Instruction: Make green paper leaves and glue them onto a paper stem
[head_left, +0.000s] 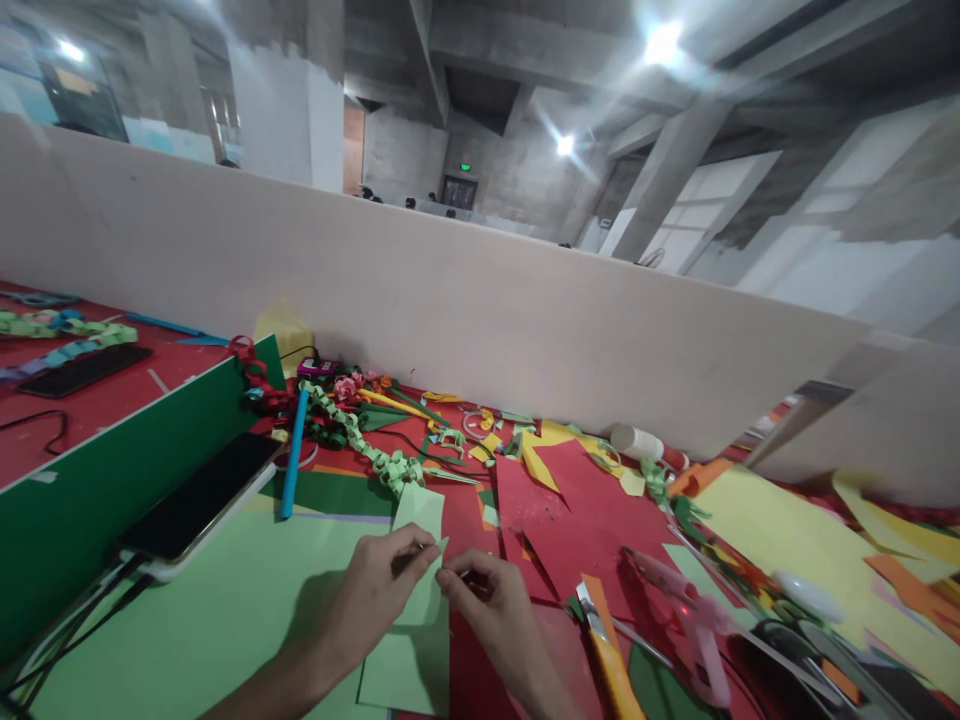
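Close together in the lower middle are my two hands, raised over a light green paper strip (416, 660). Thumb and forefinger of my left hand (379, 585) pinch a small piece of light green paper (444, 545), and only its pointed tip shows. My right hand (499, 605) is also closed in a pinch, its fingertips almost meeting the left ones; what it grips is hidden. A light green paper chain (394, 468) ends just beyond the strip. Larger light green sheets (225, 600) lie under my left forearm.
A pink glue gun (697, 625) and a yellow utility knife (606, 655) lie to the right, near red paper (570, 500). On the left a phone (206, 495) with cables leans by a green divider (112, 450). A white partition (465, 290) stands behind the scraps.
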